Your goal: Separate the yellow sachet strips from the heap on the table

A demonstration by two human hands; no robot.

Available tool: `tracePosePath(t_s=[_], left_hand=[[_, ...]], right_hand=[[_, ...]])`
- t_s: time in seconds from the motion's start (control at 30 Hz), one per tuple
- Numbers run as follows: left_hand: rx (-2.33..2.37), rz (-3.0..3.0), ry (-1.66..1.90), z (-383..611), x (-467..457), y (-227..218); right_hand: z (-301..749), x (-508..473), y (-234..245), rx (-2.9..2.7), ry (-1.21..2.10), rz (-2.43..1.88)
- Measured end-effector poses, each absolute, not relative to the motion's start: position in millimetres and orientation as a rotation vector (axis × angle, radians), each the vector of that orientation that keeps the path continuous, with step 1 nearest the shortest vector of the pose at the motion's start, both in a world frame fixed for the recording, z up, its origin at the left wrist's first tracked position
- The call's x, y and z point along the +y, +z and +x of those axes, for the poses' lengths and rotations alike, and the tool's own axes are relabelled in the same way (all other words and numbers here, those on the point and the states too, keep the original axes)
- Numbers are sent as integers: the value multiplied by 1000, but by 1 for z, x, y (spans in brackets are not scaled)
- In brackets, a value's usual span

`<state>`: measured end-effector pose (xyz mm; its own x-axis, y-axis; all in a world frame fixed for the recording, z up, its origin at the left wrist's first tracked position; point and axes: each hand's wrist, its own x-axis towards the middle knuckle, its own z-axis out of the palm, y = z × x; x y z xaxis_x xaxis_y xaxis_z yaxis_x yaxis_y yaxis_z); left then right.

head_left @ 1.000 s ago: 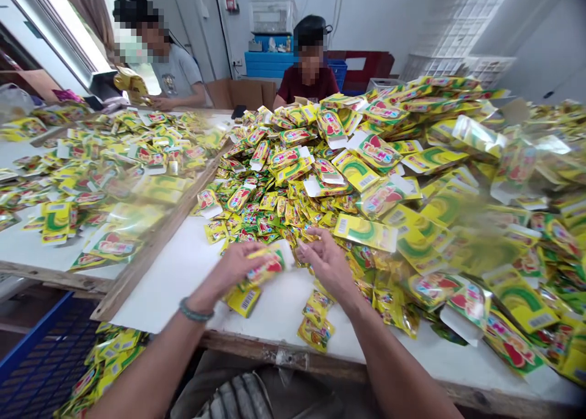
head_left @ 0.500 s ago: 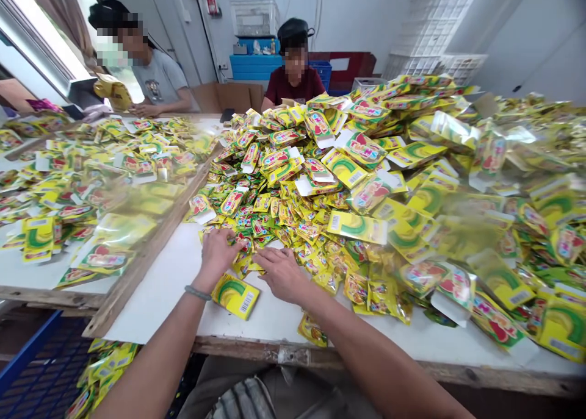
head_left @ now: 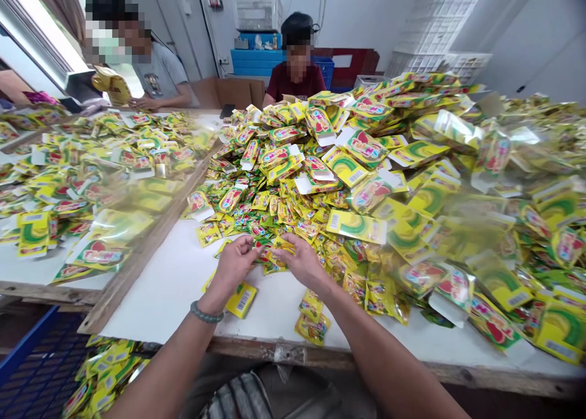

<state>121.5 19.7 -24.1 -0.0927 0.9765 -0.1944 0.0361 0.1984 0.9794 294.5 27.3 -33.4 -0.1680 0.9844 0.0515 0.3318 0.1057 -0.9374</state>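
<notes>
My left hand (head_left: 235, 261), with a beaded bracelet on its wrist, has its fingers curled and pressed together at the near edge of a heap of small shiny packets (head_left: 256, 227). What its fingertips pinch is too small to make out. My right hand (head_left: 301, 261) faces it, thumb and fingers closed around a small yellow packet (head_left: 280, 246). A yellow and green printed box (head_left: 242, 300) lies flat on the white tabletop (head_left: 160, 285), partly behind my left hand. Two loose yellow packets (head_left: 312, 326) lie near the front edge, below my right wrist.
Printed boxes (head_left: 366, 147) are piled high behind and to the right. A wooden strip (head_left: 151, 248) divides off another box pile (head_left: 105, 157) on the left. A blue crate (head_left: 41, 364) with boxes stands below. Two people (head_left: 162, 77) (head_left: 295, 80) sit across the table.
Both hands have lifted slightly off the packets and come closer together, the left moving right. More of the two loose packets near the front edge shows, and my left hand covers more of the box.
</notes>
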Motion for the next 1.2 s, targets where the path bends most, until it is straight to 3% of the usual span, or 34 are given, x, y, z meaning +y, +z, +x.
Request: tracePosePath(t_s=[0.57, 0.87, 1.03, 1.13, 1.2], left_hand=[[1262, 972, 1079, 141, 6, -12], [1276, 882, 1131, 140, 5, 2], [1941, 1440, 668, 102, -17, 13], [2243, 1628, 101, 71, -35, 12], [2261, 1586, -83, 58, -43, 6]], right_hand=[[301, 17, -22, -1622, 983, -1299], [292, 10, -16, -1356, 1556, -1037], [300, 12, -13, -1313, 1394, -1239], [303, 11, -12, -1430, 1535, -1294], [300, 8, -15, -1555, 1654, -1286]])
